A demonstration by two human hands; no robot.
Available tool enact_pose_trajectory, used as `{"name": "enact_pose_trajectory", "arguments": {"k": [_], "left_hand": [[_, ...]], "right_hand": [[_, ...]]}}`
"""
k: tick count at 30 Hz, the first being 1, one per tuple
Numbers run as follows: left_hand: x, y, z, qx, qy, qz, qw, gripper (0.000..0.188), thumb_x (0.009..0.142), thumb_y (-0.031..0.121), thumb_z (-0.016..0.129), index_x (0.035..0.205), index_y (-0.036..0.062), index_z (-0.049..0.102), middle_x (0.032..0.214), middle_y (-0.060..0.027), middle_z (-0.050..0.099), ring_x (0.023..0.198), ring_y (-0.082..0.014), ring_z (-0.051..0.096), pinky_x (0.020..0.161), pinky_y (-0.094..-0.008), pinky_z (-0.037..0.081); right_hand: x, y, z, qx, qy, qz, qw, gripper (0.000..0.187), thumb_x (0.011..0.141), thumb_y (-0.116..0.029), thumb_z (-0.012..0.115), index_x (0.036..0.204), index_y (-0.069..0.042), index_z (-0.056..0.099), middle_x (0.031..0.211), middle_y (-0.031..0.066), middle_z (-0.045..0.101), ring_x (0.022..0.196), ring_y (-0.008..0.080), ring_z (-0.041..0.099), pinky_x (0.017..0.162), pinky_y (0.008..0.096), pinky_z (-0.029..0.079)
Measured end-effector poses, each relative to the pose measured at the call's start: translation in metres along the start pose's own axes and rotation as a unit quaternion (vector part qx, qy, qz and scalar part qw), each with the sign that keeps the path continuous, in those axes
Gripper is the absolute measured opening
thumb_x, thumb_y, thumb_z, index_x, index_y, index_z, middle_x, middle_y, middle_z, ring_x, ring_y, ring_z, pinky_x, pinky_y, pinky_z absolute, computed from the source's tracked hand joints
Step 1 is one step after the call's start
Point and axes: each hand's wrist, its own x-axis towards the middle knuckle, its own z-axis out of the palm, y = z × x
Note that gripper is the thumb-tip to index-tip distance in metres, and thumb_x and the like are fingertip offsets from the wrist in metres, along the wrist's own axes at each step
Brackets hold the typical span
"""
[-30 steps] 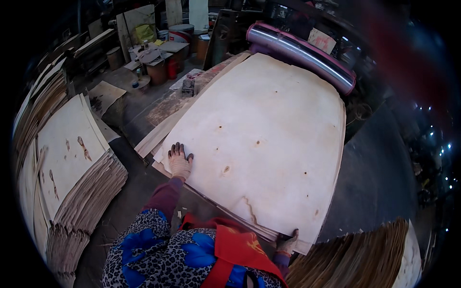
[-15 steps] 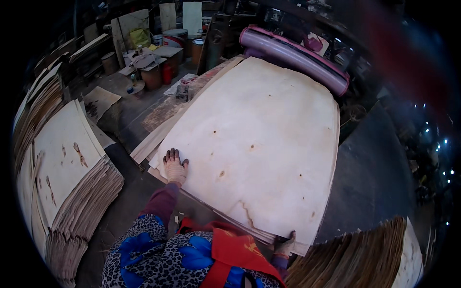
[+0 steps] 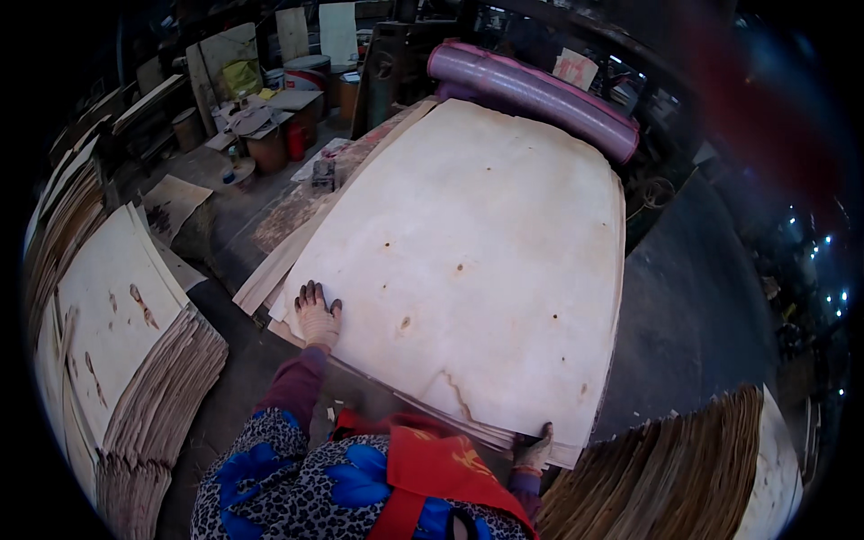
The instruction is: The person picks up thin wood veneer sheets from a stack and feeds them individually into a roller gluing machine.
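A large pale veneer sheet (image 3: 468, 216), marked with small knots and a crack near its front edge, lies on top of a stack of sheets before me. My left hand (image 3: 317, 317), in a light covering with dark fingertips, rests flat on its near left corner, fingers spread. At the near right corner, my right hand (image 3: 533, 447) holds the sheet's edge. One digit lies on top there, and the rest are mostly hidden at the edge.
Tall veneer stacks stand at left (image 3: 162, 378) and lower right (image 3: 657, 468). A purple plastic-wrapped roll (image 3: 531, 94) lies across the far end. Buckets, a red container (image 3: 295, 141) and boards occupy the far left. A dark flat surface (image 3: 684, 306) extends to the right.
The whole view has shifted slightly, so the sheet and surroundings appear a little further left. Both hands keep their places on the sheet.
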Motion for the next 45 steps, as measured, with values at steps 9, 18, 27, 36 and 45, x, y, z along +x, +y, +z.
{"name": "enact_pose_trajectory", "arguments": {"k": [9,18,27,36,45], "left_hand": [[-0.001,0.004,-0.004,0.001,-0.007,0.001,1.0,0.059,0.074,0.032,0.054,0.121,0.0018,0.037,0.129,-0.0127,0.033,0.121,-0.0286,0.027,0.1,-0.0434,0.019],[-0.001,0.0,-0.006,0.004,-0.011,-0.003,1.0,0.059,0.074,0.032,0.054,0.121,0.0016,0.037,0.13,-0.0137,0.033,0.122,-0.0288,0.027,0.101,-0.0432,0.019],[0.0,0.001,0.0,0.003,-0.007,0.002,1.0,0.06,0.073,0.033,0.055,0.121,0.0023,0.037,0.131,-0.0133,0.032,0.122,-0.0292,0.027,0.101,-0.0435,0.019],[-0.002,-0.014,0.006,-0.002,-0.019,-0.012,1.0,0.065,0.073,0.034,0.056,0.123,-0.0026,0.036,0.132,-0.017,0.032,0.124,-0.0308,0.025,0.103,-0.041,0.016],[-0.001,0.003,-0.012,0.006,-0.059,-0.039,0.997,0.06,0.077,0.037,0.05,0.124,0.0042,0.036,0.134,-0.0112,0.03,0.125,-0.0271,0.024,0.103,-0.0413,0.016]], "right_hand": [[-0.006,-0.009,0.009,0.059,0.022,0.003,0.998,0.047,0.081,-0.018,0.054,0.123,-0.016,0.033,0.12,0.0042,0.037,0.102,0.0206,0.041,0.078,0.0405,0.04],[-0.019,-0.01,0.029,0.058,0.09,-0.012,0.994,0.04,0.079,-0.04,0.049,0.11,-0.015,0.048,0.109,0.0024,0.049,0.099,0.019,0.044,0.073,0.0365,0.037],[-0.009,-0.002,0.017,0.016,0.072,-0.043,0.996,0.042,0.078,-0.033,0.054,0.114,-0.015,0.043,0.112,0.0033,0.044,0.1,0.0198,0.043,0.071,0.0361,0.041],[-0.017,-0.016,0.032,0.063,0.053,0.069,0.994,0.034,0.076,-0.046,0.053,0.091,-0.015,0.055,0.079,-0.0024,0.056,0.06,0.0137,0.049,0.046,0.0238,0.035],[-0.007,-0.013,0.018,0.043,0.047,0.018,0.998,0.046,0.073,-0.043,0.053,0.108,-0.013,0.051,0.102,0.0048,0.055,0.085,0.0203,0.052,0.065,0.0315,0.042]]}}
